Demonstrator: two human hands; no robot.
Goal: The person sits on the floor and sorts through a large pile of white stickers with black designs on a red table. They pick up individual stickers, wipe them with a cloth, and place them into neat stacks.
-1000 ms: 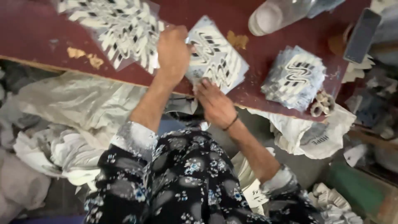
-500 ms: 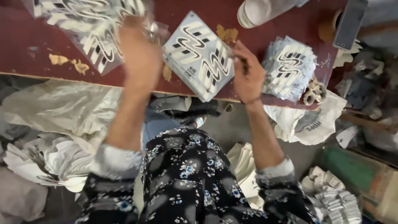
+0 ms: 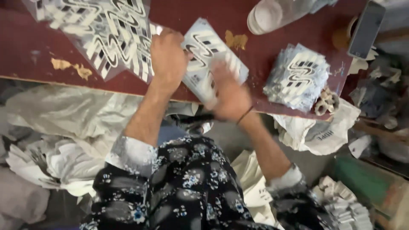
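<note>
On the dark red table (image 3: 51, 47) a big clear sheet of white wavy cut-outs (image 3: 102, 34) lies at the far left, with a smaller stack of printed packets (image 3: 298, 76) well to the right. Between them, the left hand (image 3: 168, 57) rests closed on one printed packet (image 3: 204, 47) near the table's front edge. The blurred right hand (image 3: 228, 91) covers the packet's near corner; its grip cannot be made out.

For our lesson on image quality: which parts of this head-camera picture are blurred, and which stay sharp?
Head view: the right hand is smeared by motion blur; the left hand on the patterned sheet is clearer; the stack at right and the red table are fairly sharp; the light is soft, with no hard glare.
</note>
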